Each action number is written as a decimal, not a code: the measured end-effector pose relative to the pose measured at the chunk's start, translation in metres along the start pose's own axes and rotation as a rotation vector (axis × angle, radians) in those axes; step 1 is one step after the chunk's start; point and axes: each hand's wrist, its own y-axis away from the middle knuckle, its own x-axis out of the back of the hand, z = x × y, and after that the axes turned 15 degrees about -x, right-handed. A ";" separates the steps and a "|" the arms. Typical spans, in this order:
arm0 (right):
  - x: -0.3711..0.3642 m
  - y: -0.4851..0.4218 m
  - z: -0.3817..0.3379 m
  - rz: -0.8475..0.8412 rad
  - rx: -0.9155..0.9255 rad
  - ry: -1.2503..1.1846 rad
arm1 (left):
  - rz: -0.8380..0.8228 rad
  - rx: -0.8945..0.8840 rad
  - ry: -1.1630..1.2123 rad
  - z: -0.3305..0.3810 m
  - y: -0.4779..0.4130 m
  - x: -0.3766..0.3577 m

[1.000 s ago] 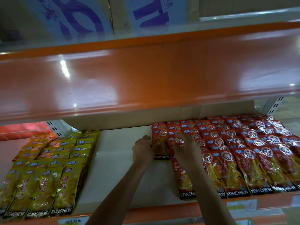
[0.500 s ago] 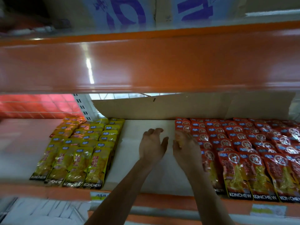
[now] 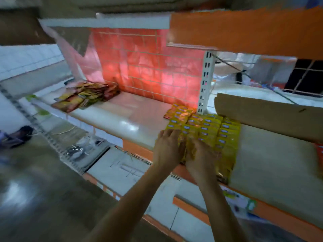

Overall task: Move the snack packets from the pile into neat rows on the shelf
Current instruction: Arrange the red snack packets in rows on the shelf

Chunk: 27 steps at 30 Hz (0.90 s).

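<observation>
Where my left hand (image 3: 167,151) lies: flat, fingers straight, on yellow snack packets (image 3: 208,127).
Right hand (image 3: 201,158): beside it on them; grip blurred, cannot tell.

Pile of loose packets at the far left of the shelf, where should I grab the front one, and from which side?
Take the front packet by its near edge, coming from the aisle side. It lies flat at the front of the pile, beside the shelf lip, so that edge looks free; a pinch grip should slide it out.
</observation>
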 end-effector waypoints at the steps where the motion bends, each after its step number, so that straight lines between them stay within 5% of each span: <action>1: -0.016 0.005 -0.014 -0.019 0.012 -0.017 | 0.001 0.020 -0.004 -0.019 0.006 0.011; 22: -0.251 -0.017 -0.215 -0.361 0.103 0.017 | 0.018 0.393 -0.174 -0.312 0.032 0.110; 27: -0.307 -0.057 -0.266 -0.421 0.081 0.002 | -0.101 0.479 -0.233 -0.386 0.001 0.120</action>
